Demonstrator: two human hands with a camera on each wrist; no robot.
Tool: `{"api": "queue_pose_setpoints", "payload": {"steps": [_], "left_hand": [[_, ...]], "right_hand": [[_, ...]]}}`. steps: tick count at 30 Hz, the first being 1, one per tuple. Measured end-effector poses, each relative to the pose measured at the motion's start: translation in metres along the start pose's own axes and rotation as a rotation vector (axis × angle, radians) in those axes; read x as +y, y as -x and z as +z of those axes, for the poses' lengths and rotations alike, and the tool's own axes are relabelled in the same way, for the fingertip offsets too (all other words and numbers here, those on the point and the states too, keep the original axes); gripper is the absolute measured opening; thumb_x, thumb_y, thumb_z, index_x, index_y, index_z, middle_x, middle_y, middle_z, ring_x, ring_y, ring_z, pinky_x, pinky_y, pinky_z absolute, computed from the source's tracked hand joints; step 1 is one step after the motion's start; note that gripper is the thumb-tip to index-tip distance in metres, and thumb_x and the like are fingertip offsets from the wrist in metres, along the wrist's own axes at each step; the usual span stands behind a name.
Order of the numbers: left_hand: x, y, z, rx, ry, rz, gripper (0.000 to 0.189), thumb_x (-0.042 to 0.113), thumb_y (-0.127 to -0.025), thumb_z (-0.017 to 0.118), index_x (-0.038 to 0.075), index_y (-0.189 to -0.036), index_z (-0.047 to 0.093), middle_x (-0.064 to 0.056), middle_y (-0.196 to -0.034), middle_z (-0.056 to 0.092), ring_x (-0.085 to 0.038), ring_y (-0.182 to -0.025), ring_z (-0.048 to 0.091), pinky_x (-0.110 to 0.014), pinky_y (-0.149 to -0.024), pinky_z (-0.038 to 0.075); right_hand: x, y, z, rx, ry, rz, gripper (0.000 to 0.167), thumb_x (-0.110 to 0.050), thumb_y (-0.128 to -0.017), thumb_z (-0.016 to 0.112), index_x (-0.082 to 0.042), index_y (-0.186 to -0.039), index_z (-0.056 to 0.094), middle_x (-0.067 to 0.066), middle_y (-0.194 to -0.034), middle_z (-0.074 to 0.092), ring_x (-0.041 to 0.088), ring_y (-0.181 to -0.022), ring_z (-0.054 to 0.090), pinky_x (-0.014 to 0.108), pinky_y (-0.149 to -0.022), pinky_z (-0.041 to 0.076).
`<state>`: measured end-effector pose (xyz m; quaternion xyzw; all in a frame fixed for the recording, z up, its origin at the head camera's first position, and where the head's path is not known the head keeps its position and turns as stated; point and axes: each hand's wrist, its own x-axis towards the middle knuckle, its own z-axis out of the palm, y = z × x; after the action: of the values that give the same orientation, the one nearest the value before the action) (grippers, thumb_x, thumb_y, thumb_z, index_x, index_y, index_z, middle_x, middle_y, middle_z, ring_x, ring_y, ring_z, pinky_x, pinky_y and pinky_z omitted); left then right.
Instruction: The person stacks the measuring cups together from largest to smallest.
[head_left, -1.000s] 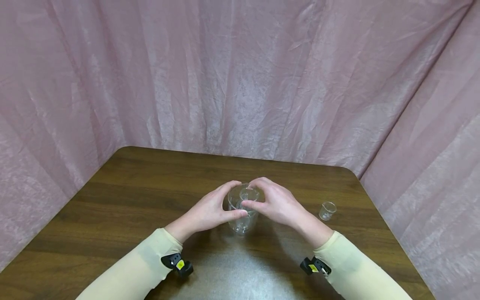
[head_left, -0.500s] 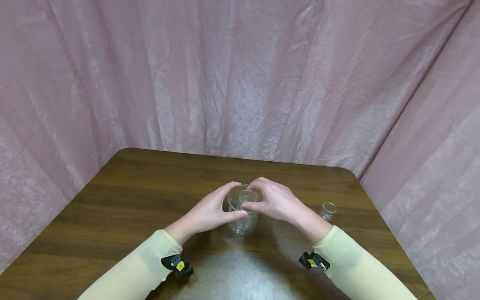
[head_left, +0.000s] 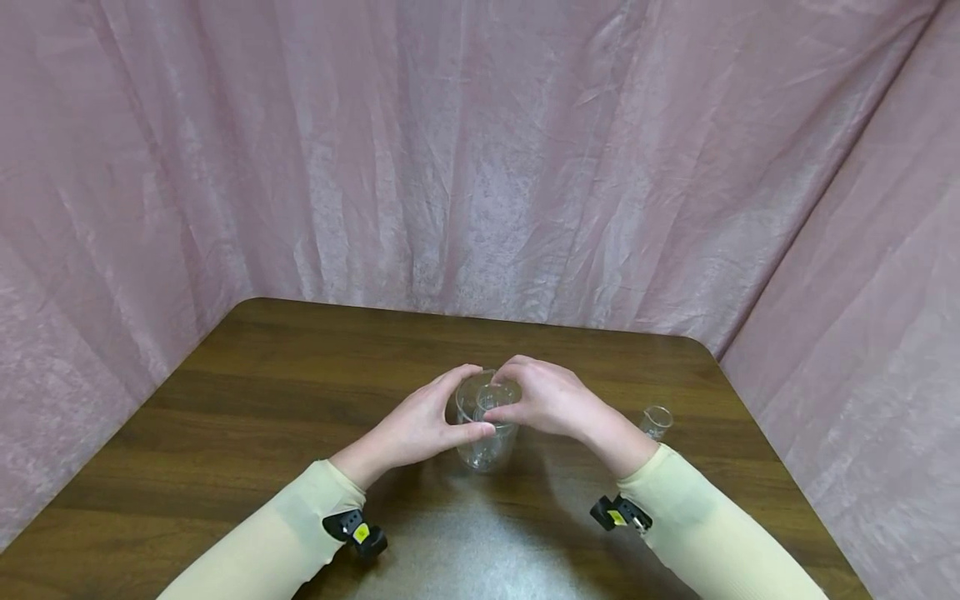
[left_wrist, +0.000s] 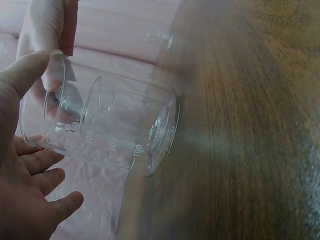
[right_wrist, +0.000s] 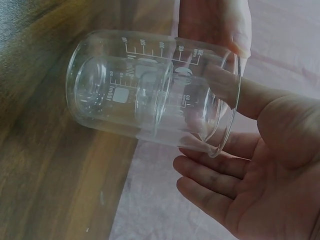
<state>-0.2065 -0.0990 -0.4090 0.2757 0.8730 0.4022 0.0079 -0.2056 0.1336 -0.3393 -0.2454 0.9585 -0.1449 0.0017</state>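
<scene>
Before me on the table stands a large glass beaker point(head_left: 483, 457) with printed graduations. My left hand point(head_left: 420, 422) holds its upper part from the left, thumb at the near rim and fingers at the far side. A smaller beaker point(right_wrist: 192, 107) sits inside the mouth, and my right hand point(head_left: 551, 402) pinches its rim between thumb and forefinger. The other right fingers extend outside the large beaker in the right wrist view. Deeper inside, at the bottom, is another beaker point(right_wrist: 112, 92) marked 100ml.
A tiny glass beaker point(head_left: 657, 419) stands to the right, partly hidden behind my right forearm. The brown wooden table point(head_left: 300, 358) has rounded far corners. Pink curtains point(head_left: 480, 167) hang behind it and along the sides.
My right hand has shifted slightly left and lowered the pinched beaker a little within the large one. The right forearm now covers part of the tiny beaker. The left hand stays put.
</scene>
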Motion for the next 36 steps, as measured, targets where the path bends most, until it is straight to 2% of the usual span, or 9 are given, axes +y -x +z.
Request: {"api": "queue_pose_setpoints", "payload": {"steps": [17,28,36], "left_hand": [[0.001,0.0,-0.001,-0.002,-0.003,-0.003,0.093,0.058,-0.095,0.085,0.016,-0.167,0.045,-0.007,-0.169,0.048,-0.032,-0.153,0.048,-0.061,-0.121,0.043],[0.002,-0.001,-0.002,-0.029,0.004,-0.039,0.095,0.059,-0.094,0.085,0.02,-0.169,0.042,-0.004,-0.172,0.044,-0.03,-0.156,0.044,-0.061,-0.121,0.042],[0.004,-0.002,-0.001,-0.022,0.0,-0.027,0.093,0.058,-0.095,0.085,0.019,-0.168,0.043,-0.006,-0.17,0.046,-0.032,-0.154,0.047,-0.061,-0.12,0.043]], "right_hand": [[-0.004,-0.009,0.0,-0.062,0.013,0.011,0.044,-0.042,-0.088,0.094,-0.018,-0.123,0.083,-0.002,-0.125,0.075,0.022,-0.115,0.072,0.045,-0.096,0.058],[-0.004,-0.017,0.0,-0.116,0.032,0.044,0.042,-0.041,-0.087,0.095,-0.018,-0.12,0.084,-0.001,-0.13,0.075,0.024,-0.119,0.072,0.046,-0.099,0.058],[-0.004,-0.018,-0.003,-0.142,0.051,0.033,0.041,-0.039,-0.088,0.095,-0.016,-0.119,0.084,0.002,-0.134,0.075,0.026,-0.122,0.071,0.046,-0.1,0.058]]}}
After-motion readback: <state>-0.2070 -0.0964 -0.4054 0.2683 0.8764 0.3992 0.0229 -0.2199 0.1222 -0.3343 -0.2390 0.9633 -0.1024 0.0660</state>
